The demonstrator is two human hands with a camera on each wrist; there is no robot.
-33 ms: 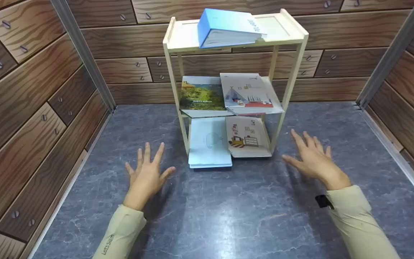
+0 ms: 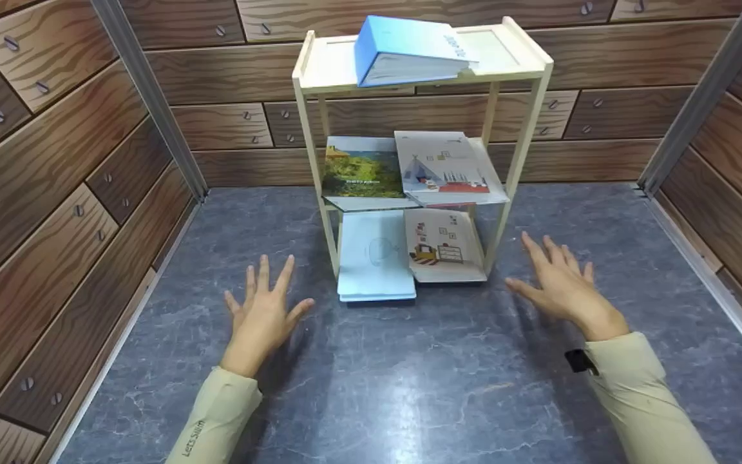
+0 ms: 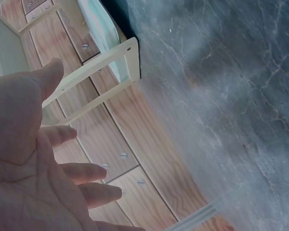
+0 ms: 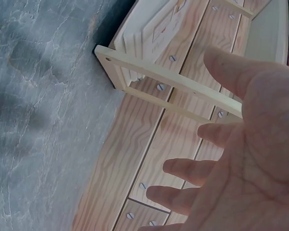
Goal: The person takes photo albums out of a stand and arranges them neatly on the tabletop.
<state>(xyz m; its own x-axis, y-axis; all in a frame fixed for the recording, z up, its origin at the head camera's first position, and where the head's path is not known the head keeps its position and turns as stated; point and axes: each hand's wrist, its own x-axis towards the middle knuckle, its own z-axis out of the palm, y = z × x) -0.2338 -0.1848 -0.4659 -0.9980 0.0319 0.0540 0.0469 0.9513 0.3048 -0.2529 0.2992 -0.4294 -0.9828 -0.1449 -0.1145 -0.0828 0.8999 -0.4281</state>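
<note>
My left hand is held over the floor to the left of a small wooden shelf, fingers spread and holding nothing. On the shelf's other side my right hand is likewise spread, with nothing in it. A thick blue book lies on the top tier. The middle tier bears a book with a green landscape cover and a white picture book with a tent drawing, with more underneath. At the bottom lie a pale blue book and another picture book, both facing up.
Dark grey marbled floor stretches around the shelf. Walls with a wood-plank print close off the back and both sides, with grey metal posts at the corners. A black band sits at the right sleeve's cuff.
</note>
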